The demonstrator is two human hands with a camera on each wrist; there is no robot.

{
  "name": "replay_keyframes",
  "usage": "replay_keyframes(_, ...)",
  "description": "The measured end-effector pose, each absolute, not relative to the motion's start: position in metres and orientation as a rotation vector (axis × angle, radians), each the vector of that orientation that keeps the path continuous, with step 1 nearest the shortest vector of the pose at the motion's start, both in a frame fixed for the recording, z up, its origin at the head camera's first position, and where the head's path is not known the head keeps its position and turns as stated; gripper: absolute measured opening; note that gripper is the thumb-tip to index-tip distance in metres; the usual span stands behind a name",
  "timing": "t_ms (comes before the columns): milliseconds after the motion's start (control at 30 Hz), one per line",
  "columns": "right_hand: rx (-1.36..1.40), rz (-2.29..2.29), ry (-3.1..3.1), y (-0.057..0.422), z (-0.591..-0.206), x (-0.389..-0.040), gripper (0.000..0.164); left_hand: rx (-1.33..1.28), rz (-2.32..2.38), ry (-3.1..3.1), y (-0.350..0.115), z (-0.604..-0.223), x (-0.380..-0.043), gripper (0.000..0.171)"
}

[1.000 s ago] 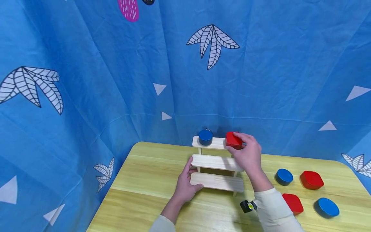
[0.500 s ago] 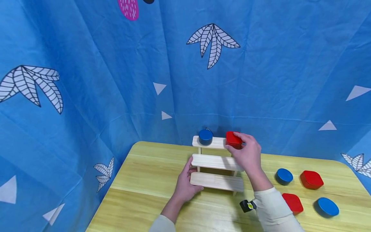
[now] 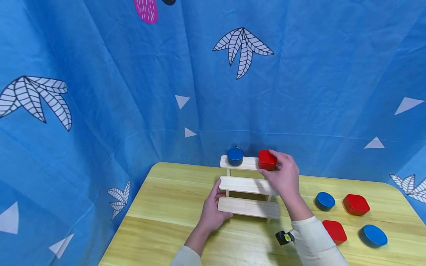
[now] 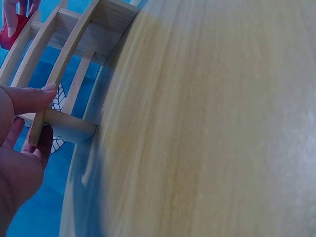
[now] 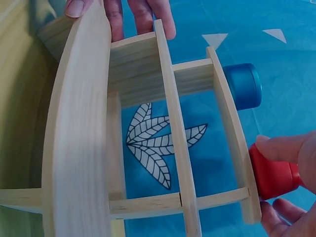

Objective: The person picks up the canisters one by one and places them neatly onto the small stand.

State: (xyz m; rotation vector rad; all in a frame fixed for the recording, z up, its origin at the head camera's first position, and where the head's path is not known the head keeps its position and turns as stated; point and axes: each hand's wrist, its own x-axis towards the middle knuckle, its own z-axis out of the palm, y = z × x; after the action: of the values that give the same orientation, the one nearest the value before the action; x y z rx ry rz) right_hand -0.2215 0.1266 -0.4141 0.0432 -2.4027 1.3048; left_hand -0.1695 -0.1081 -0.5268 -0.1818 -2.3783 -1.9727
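Observation:
A three-tier wooden shelf (image 3: 249, 207) stands toward the back of the table. My left hand (image 3: 212, 211) grips its left end at the lower tiers; in the left wrist view the thumb (image 4: 34, 98) lies over the lowest board, with fingers beneath. On the top tier's right end sits a red rounded-square box (image 3: 267, 159), which my right hand (image 3: 285, 176) holds between thumb and fingers. The right wrist view has this red box (image 5: 274, 173) against the top board. At the top tier's left end rests a round blue box (image 3: 235, 156), apart from the red one.
Right of the shelf, on the wooden table (image 3: 159, 221), lie a small round blue box (image 3: 324, 201), a red box (image 3: 356, 204), another red box (image 3: 334, 232) partly behind the right sleeve, and a larger round blue box (image 3: 373, 236). A blue patterned curtain (image 3: 299, 92) hangs behind.
My right fingers have shifted slightly toward the red box's right edge, uncovering more of its top. The box and the left hand stay in place; the head view drifts a little.

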Motion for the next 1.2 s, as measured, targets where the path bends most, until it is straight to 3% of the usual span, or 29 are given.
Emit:
replay_keyframes(233,0.049,1.302,-2.385,0.131,-0.416,-0.211,0.074,-0.165,-1.944,-2.394,-0.107,-0.529,-0.169,0.128)
replay_keyframes(800,-0.010,1.305,-2.244,0.166,-0.435,-0.164,0.070,-0.194,-1.914,-2.392,-0.106,-0.526,-0.170,0.130)
replay_keyframes(1200,-0.080,1.321,-2.251,0.178,-0.441,-0.152,0.070,-0.192,-1.956,-2.371,-0.106,-0.527,-0.167,0.129)
